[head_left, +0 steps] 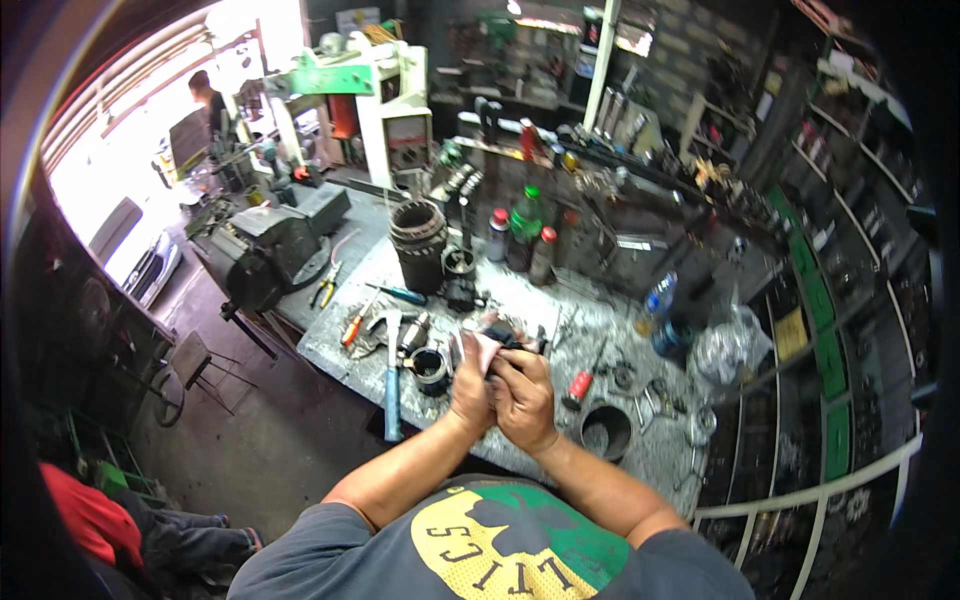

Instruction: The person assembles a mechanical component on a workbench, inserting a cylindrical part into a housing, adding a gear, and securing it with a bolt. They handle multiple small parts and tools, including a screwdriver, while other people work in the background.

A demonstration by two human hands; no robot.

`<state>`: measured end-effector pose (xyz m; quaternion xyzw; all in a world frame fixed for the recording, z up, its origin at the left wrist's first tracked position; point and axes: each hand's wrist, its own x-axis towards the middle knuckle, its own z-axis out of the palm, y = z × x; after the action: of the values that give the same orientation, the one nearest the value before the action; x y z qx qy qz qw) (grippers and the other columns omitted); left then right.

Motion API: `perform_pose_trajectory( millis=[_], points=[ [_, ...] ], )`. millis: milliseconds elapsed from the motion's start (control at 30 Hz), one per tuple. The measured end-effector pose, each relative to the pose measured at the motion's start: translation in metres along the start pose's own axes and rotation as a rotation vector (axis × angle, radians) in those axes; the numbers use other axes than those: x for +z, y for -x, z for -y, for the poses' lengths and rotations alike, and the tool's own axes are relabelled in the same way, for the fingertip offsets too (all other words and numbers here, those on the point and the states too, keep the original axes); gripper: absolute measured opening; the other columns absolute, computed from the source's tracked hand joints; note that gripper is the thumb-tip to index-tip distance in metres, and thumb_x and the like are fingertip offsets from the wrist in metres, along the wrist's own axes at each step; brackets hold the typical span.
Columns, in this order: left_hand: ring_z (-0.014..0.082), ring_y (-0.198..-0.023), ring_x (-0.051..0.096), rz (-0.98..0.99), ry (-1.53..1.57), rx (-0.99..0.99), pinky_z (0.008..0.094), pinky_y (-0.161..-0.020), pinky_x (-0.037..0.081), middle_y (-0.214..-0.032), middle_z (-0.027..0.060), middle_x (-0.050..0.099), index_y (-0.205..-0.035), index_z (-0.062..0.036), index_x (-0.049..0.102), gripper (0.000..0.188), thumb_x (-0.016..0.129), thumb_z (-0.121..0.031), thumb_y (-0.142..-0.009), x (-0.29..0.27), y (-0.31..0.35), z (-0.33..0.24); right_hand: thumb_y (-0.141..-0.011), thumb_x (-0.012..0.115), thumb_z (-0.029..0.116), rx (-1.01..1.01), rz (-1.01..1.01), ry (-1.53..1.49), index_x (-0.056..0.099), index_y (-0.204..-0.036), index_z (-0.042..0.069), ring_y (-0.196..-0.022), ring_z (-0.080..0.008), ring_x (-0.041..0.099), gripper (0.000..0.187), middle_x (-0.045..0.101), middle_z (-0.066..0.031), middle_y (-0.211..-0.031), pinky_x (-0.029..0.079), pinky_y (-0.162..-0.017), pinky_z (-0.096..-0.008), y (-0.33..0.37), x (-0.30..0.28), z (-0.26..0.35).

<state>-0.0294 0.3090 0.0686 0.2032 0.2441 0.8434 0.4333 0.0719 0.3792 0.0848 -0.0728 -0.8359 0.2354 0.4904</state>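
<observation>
A pale pink cloth [487,350] is bunched against a dark part [511,337], over the bench [655,470], right of the hammer [393,378]. The left hand [470,394], partly closed, has its thumb laid along the cloth; the right hand [524,392] curls in from the other side, probably to keep the piece from slipping. I can't tell what the hidden fingertips touch. Just right of the hammer's handle stands an open jar [432,384], perhaps for easy reach, like the red-handled screwdriver [352,330] left of its head. Beyond the hammer, a green-capped bottle [526,224] stands upright, likely clear of elbows.
</observation>
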Motion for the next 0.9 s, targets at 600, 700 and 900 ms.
perform_pose_trajectory(
  millis=[600,700,900],
  points=[
    [0.0287,-0.128,0.069,-0.041,0.288,-0.515,0.0517,-0.111,0.057,-0.142,0.015,0.07,-0.15,-0.0121,0.06,0.076,0.038,-0.074,-0.111,-0.011,0.009,0.001,-0.11,0.067,0.027,0.572,-0.037,-0.513,0.073,-0.122,0.005,-0.095,-0.0262,0.072,0.026,0.071,-0.0155,-0.116,0.06,-0.084,-0.0409,-0.005,-0.023,-0.033],
    [0.026,-0.129,0.068,-0.157,0.1,-0.517,0.0464,-0.113,0.056,-0.144,0.0101,0.068,-0.151,-0.0129,0.057,0.068,0.038,-0.067,-0.114,-0.003,0.015,0.014,-0.107,0.067,0.042,0.321,0.308,0.081,0.077,-0.123,0.013,-0.107,-0.0463,0.069,0.035,0.069,-0.022,-0.126,0.058,-0.093,-0.0534,-0.005,-0.004,-0.037],
    [0.0369,-0.12,0.071,0.104,0.161,-0.53,0.0548,-0.101,0.062,-0.133,0.0184,0.069,-0.161,-0.0073,0.046,0.085,0.036,-0.075,-0.111,-0.004,0.029,0.007,-0.118,0.046,0.035,1.137,-0.138,-0.837,0.079,-0.113,0.003,-0.077,-0.018,0.078,0.046,0.078,-0.0053,-0.084,0.062,-0.057,-0.0353,-0.025,-0.028,-0.06]
  ],
)
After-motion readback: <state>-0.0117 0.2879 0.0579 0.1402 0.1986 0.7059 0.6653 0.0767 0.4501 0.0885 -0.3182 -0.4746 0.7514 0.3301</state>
